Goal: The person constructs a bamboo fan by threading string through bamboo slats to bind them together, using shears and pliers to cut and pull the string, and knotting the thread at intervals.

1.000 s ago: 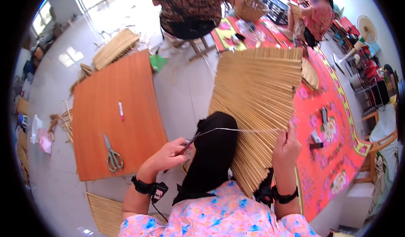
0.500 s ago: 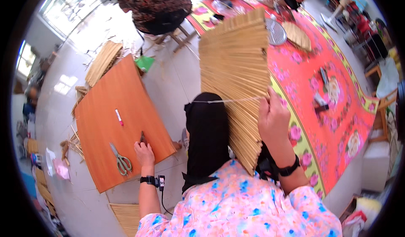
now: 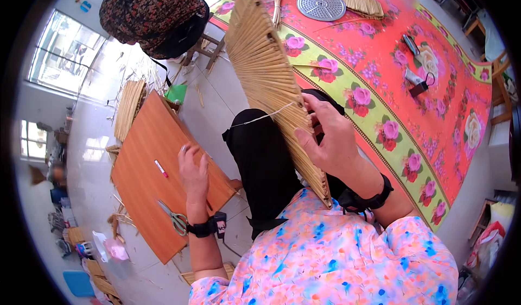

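A fan-shaped panel of stiff tan stalks [image 3: 266,60] stands tilted on my lap, its edge toward me. My right hand [image 3: 334,139] grips that edge, thumb on the near face and fingers curled round the rim. White string [image 3: 266,115] stretches from the panel across my left knee in black cloth [image 3: 260,153]. My left hand [image 3: 194,172] is raised above an orange-brown board [image 3: 146,142], fingers apart and with nothing visible in them. Scissors with grey-green handles [image 3: 178,222] and a white-and-pink marker [image 3: 161,168] lie on the board.
A person in dark patterned clothing [image 3: 146,11] sits on a wooden stool ahead left. On the right spreads a red floral mat [image 3: 374,49] with a round perforated metal plate [image 3: 321,5], a small stalk panel [image 3: 361,2] and a black-handled tool [image 3: 411,45]. Stalk bundles [image 3: 129,107] lie beyond the board.
My left hand has lifted off the board and its fingers have spread. The panel has turned more edge-on, and my right hand has shifted its hold along the edge. The view has swung.
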